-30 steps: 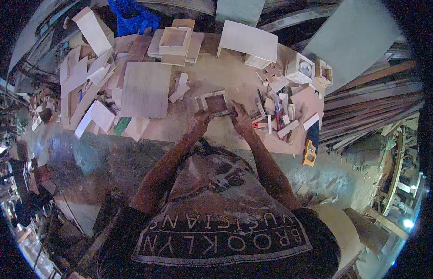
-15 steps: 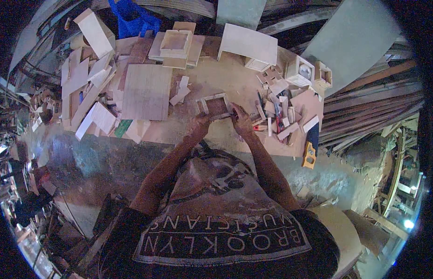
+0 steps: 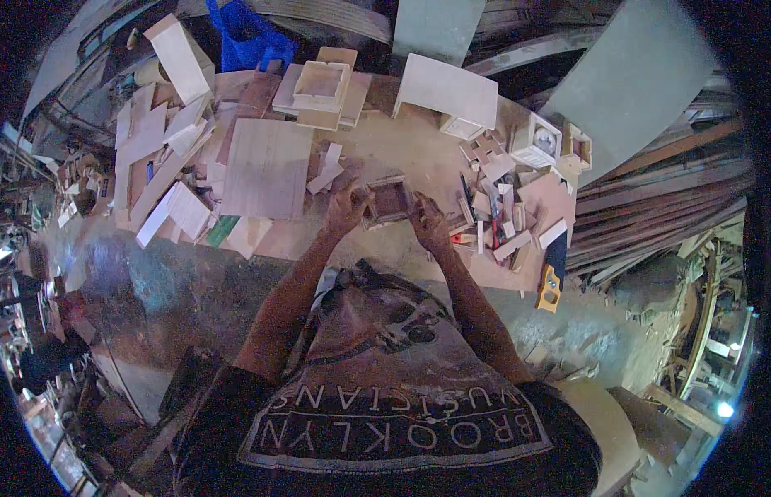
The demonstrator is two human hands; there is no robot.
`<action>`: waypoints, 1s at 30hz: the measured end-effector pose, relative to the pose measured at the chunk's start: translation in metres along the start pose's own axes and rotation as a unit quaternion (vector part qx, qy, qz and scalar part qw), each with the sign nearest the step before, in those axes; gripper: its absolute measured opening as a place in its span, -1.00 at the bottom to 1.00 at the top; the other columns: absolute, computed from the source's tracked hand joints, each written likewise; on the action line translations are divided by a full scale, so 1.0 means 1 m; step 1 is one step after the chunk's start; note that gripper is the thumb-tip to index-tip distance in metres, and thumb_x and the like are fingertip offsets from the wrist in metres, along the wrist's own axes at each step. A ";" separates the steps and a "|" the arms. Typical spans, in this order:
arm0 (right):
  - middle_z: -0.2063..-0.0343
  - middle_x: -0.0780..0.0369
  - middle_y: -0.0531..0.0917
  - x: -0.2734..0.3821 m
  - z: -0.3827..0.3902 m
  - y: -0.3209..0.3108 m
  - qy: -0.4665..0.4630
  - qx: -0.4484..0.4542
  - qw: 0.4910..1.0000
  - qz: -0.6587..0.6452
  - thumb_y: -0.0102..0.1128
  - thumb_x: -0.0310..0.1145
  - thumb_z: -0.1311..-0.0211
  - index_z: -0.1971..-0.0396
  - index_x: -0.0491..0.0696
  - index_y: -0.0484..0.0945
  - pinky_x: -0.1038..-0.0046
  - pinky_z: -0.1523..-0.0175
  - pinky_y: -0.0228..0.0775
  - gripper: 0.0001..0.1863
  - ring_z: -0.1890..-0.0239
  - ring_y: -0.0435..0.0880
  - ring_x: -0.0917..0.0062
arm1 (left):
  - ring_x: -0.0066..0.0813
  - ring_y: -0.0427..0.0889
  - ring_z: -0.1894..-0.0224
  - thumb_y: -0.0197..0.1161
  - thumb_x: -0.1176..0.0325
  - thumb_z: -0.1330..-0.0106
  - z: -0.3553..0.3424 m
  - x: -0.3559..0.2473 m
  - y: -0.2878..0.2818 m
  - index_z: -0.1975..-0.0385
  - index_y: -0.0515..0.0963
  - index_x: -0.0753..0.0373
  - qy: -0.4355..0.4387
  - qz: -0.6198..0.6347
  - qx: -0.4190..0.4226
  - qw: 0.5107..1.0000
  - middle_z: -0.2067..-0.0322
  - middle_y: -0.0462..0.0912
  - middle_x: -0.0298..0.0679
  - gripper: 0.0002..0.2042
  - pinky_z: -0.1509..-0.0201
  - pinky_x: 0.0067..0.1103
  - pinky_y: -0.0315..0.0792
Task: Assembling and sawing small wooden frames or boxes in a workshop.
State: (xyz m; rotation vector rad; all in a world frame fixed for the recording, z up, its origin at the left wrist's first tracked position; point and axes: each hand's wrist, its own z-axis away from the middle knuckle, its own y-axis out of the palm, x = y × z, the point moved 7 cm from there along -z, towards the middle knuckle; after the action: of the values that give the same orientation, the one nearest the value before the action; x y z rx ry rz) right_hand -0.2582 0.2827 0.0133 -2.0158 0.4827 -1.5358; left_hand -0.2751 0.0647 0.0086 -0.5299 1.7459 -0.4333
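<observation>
A small open wooden box or frame (image 3: 393,220) is between my two hands over the near middle of the workbench. My left hand (image 3: 345,209) is closed at its left side, fingers bent against the edge. On the opposite side my right hand (image 3: 429,222) pinches the right edge with thumb and fingers. Whether the piece rests on the bench or is slightly lifted, I cannot tell. Just left of my left hand lie a few pale wood offcuts (image 3: 326,170). Close to my right hand is a heap of small wood blocks and tools (image 3: 505,207).
A handsaw with a yellow handle (image 3: 549,288) lies at the bench's right front edge. A flat board (image 3: 267,169) and stacked wood pieces (image 3: 145,132) cover the left. Wooden boxes (image 3: 321,83) and a small bench-shaped piece (image 3: 449,87) stand at the back, near a blue bag (image 3: 240,41).
My left hand has shifted from the box's near left corner up to its left side. The box has turned slightly, and my right hand still grips its right edge.
</observation>
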 end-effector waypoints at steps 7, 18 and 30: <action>0.31 0.00 0.57 -0.009 -0.008 0.008 0.015 0.003 0.999 0.041 0.10 -0.45 -0.18 0.01 -0.10 0.41 0.27 0.24 0.45 -0.65 0.33 0.60 0.18 | -0.07 0.64 0.37 0.25 0.17 -0.16 -0.004 0.011 0.014 0.14 0.50 0.34 0.010 -0.077 0.023 0.997 0.43 0.62 0.02 -0.61 0.32 -0.29 0.48; 0.25 0.00 0.57 -0.007 -0.007 0.007 0.031 -0.010 0.999 0.044 0.04 -0.48 -0.18 0.02 -0.10 0.43 0.26 0.21 0.46 -0.67 0.29 0.60 0.15 | -0.03 0.62 0.26 0.26 0.22 -0.14 0.007 0.041 0.034 -0.01 0.43 0.31 -0.082 0.040 0.111 0.990 0.32 0.61 0.08 -0.54 0.16 -0.31 0.47; 0.21 0.05 0.54 -0.014 0.003 -0.003 0.039 -0.041 0.998 0.015 0.02 -0.45 -0.23 -0.03 -0.11 0.40 0.36 0.21 0.49 -0.66 0.27 0.60 0.30 | -0.13 0.64 0.35 0.31 0.23 -0.13 0.019 0.046 0.023 0.10 0.45 0.26 -0.087 -0.045 0.073 0.993 0.39 0.60 -0.03 -0.62 0.30 -0.36 0.50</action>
State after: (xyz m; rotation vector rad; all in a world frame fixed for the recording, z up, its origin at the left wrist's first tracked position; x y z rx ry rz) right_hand -0.2597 0.2942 0.0037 -2.0063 0.6130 -1.6041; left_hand -0.2683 0.0580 -0.0457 -0.5257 1.5152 -0.5582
